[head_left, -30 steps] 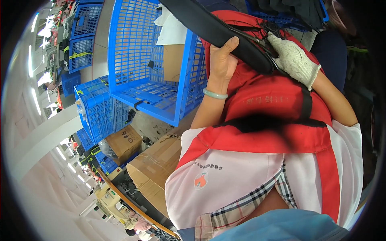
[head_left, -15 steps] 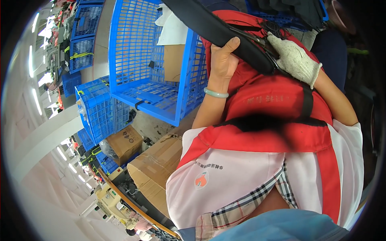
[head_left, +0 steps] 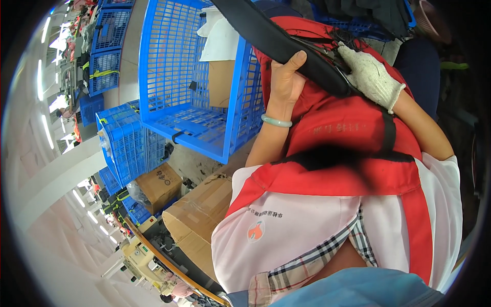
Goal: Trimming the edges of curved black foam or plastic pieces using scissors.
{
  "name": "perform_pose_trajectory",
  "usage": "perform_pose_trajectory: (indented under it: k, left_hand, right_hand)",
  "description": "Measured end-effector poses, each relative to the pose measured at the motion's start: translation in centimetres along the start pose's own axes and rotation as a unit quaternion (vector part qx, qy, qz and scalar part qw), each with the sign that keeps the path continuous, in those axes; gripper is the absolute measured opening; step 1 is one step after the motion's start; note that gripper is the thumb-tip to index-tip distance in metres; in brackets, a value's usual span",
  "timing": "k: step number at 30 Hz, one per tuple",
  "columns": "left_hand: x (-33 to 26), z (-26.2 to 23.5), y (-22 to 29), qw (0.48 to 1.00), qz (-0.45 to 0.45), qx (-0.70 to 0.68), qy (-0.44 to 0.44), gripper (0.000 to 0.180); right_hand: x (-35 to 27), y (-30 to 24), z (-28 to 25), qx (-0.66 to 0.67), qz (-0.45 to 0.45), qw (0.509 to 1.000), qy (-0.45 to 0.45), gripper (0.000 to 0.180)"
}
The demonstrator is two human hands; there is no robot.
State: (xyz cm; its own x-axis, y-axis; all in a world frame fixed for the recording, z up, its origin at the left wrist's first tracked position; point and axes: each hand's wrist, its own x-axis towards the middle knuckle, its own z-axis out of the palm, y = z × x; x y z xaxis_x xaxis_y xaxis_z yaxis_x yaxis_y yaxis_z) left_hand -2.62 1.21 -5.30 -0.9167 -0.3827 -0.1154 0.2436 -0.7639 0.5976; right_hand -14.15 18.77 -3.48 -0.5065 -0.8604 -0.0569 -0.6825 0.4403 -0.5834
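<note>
My bare left hand (head_left: pixel 287 77), with a pale green bangle at the wrist, grips a long curved black padded strap (head_left: pixel 266 38). Its thumb lies on top of the strap and the other fingers are hidden beneath. In a white knit glove, my right hand (head_left: pixel 371 77) is closed at the strap's right edge, close to its lower end. A thin, dark, partly shiny piece (head_left: pixel 312 45) runs along that edge toward the glove; what the glove grips is mostly hidden. Loose black threads (head_left: pixel 348 37) lie on the red apron (head_left: pixel 332 110) over my lap, just beyond the glove.
A big blue plastic crate (head_left: pixel 184 125) stands at my left, holding white sheets (head_left: pixel 222 38) and a piece of cardboard (head_left: pixel 221 82). Further left are more blue crates (head_left: pixel 123 138) and cardboard boxes (head_left: pixel 199 204). Another crate with dark pieces (head_left: pixel 376 18) sits at the far right.
The strap and my left hand have shifted slightly right and down. My gloved right hand has moved a little left, still at the strap's edge.
</note>
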Motion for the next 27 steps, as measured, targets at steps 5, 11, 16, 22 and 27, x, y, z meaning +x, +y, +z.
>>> perform_pose_trajectory:
  k: [5,11,16,22,27]
  left_hand:
    - [0.2,-0.1,-0.4,1.0,-0.002,-0.014,0.007,0.03]
    - [-0.2,0.1,-1.6,1.0,0.024,0.015,0.0,0.029]
    - [-1.3,-0.6,-0.4,0.987,0.07,0.134,0.057,0.035]
    - [1.7,-3.6,7.4,0.98,0.1,0.129,0.115,0.033]
    - [1.6,-2.3,8.7,0.994,0.04,0.103,0.022,0.029]
  right_hand:
    - [0.4,0.4,0.2,0.024,-0.016,1.0,0.011,0.05]
    - [1.2,3.7,-0.4,0.675,0.188,0.691,-0.178,0.033]
    - [0.5,-1.9,-1.8,0.311,-0.033,0.945,-0.099,0.028]
    - [1.8,-2.9,-3.6,0.147,-0.247,0.954,-0.09,0.025]
    - [3.7,-0.1,-5.3,0.569,0.033,0.792,-0.22,0.024]
